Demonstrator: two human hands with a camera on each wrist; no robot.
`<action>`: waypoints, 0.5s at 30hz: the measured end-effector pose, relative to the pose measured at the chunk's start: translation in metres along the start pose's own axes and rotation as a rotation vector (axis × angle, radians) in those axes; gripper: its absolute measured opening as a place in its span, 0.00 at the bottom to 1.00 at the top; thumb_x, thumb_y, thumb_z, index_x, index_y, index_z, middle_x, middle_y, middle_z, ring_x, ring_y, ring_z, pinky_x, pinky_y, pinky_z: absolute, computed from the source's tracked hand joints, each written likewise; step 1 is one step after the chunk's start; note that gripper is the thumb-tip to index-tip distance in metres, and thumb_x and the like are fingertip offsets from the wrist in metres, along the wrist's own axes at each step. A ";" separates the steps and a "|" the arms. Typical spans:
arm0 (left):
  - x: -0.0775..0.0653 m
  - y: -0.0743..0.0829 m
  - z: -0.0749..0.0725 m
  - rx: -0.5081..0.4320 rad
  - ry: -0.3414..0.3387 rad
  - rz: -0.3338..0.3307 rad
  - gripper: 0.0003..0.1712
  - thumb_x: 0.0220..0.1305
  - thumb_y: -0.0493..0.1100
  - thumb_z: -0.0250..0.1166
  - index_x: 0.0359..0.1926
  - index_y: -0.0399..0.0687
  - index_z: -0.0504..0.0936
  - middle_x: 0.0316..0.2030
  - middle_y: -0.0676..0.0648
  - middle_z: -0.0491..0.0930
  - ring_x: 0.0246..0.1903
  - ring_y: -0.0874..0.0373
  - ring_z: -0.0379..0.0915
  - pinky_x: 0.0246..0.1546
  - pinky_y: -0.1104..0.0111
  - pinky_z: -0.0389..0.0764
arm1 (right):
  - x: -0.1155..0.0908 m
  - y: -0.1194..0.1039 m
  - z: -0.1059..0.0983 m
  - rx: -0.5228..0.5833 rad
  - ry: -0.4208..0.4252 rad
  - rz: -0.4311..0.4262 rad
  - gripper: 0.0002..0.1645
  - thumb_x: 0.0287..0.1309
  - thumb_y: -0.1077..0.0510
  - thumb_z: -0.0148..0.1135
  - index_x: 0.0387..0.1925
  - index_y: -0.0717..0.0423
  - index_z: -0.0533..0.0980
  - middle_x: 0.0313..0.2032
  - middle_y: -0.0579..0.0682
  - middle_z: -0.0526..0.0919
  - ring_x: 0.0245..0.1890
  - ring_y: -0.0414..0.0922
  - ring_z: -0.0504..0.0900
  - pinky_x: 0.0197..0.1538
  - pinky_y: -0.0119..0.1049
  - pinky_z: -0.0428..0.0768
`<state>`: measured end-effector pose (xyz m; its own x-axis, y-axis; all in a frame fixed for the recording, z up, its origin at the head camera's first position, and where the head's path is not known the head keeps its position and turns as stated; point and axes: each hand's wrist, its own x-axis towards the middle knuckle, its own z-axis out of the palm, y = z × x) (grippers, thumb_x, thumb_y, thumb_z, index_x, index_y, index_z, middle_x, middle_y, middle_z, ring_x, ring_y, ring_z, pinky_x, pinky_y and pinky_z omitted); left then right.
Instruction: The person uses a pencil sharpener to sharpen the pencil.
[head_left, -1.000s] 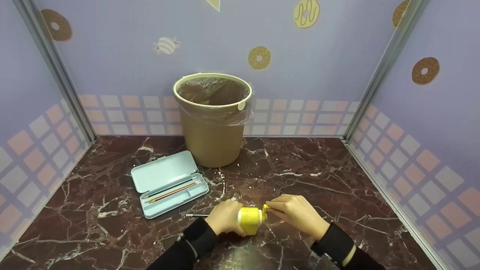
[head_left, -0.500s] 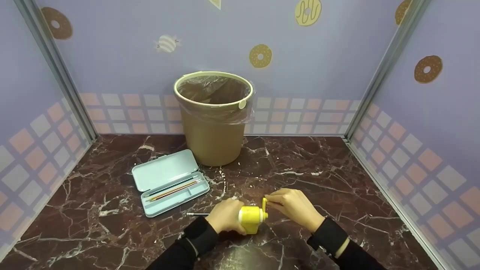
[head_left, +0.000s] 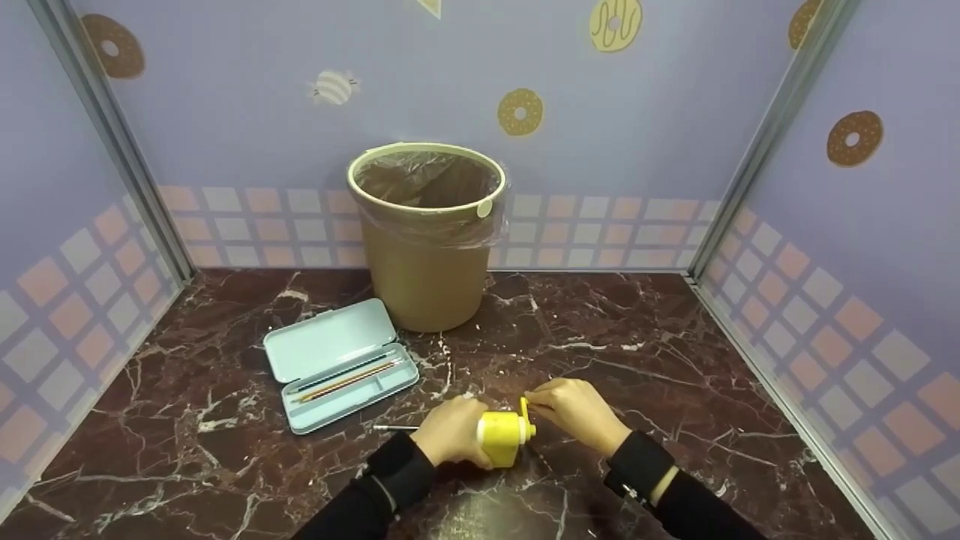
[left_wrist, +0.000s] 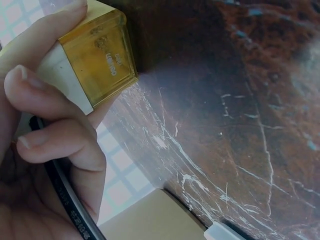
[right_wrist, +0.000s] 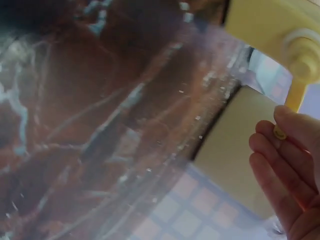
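Observation:
My left hand [head_left: 452,433] grips a yellow and white crank pencil sharpener [head_left: 500,439] above the dark marbled table. In the left wrist view the sharpener's see-through yellow shavings drawer [left_wrist: 102,57] shows. A dark pencil [left_wrist: 70,200] runs under the curled fingers of that hand toward the sharpener; its tip is hidden. From the other side, my right hand [head_left: 576,411] pinches the knob of the yellow crank handle [right_wrist: 295,95] between thumb and fingers. The crank arm points upward in the head view.
An open light-blue pencil case [head_left: 330,341] holding several pencils [head_left: 349,381] lies to the left. Behind it stands a tan trash bin [head_left: 427,277] with a plastic liner. Small pale crumbs are scattered on the table [head_left: 637,360]. Patterned walls enclose the back and sides.
My right hand has turned the crank, whose knob has gone from near the sharpener's axle to above it. The left hand and sharpener stay nearly in place.

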<state>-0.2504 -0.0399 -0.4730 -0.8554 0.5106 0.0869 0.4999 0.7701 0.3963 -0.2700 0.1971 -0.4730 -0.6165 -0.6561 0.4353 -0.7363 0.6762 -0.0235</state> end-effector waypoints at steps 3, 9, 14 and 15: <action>0.000 0.001 0.000 -0.003 -0.008 -0.005 0.31 0.27 0.47 0.88 0.36 0.43 0.84 0.31 0.48 0.84 0.31 0.55 0.78 0.35 0.61 0.84 | -0.004 0.001 0.009 0.001 -0.041 -0.009 0.09 0.55 0.61 0.74 0.40 0.54 0.89 0.36 0.48 0.93 0.35 0.44 0.90 0.40 0.38 0.88; 0.002 0.000 0.000 -0.006 -0.003 -0.011 0.30 0.27 0.47 0.88 0.34 0.43 0.84 0.30 0.48 0.83 0.30 0.56 0.76 0.34 0.62 0.83 | -0.014 -0.001 0.020 0.004 -0.090 -0.029 0.05 0.52 0.61 0.76 0.32 0.51 0.87 0.33 0.45 0.92 0.33 0.42 0.90 0.38 0.38 0.87; 0.001 0.000 0.001 -0.002 0.015 0.004 0.29 0.26 0.47 0.88 0.32 0.43 0.83 0.27 0.48 0.83 0.27 0.56 0.76 0.30 0.63 0.82 | -0.021 -0.006 0.023 0.040 -0.102 -0.023 0.07 0.52 0.58 0.76 0.23 0.51 0.83 0.28 0.44 0.90 0.29 0.40 0.88 0.34 0.34 0.85; 0.001 0.000 0.001 0.000 0.017 0.005 0.29 0.26 0.47 0.88 0.31 0.43 0.83 0.27 0.48 0.83 0.26 0.56 0.76 0.29 0.63 0.82 | -0.022 -0.007 0.023 0.052 -0.107 -0.022 0.08 0.53 0.58 0.75 0.22 0.51 0.83 0.27 0.44 0.89 0.28 0.39 0.87 0.33 0.33 0.84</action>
<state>-0.2512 -0.0389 -0.4740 -0.8553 0.5076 0.1042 0.5039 0.7678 0.3957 -0.2578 0.1993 -0.5031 -0.6242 -0.7044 0.3379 -0.7617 0.6448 -0.0628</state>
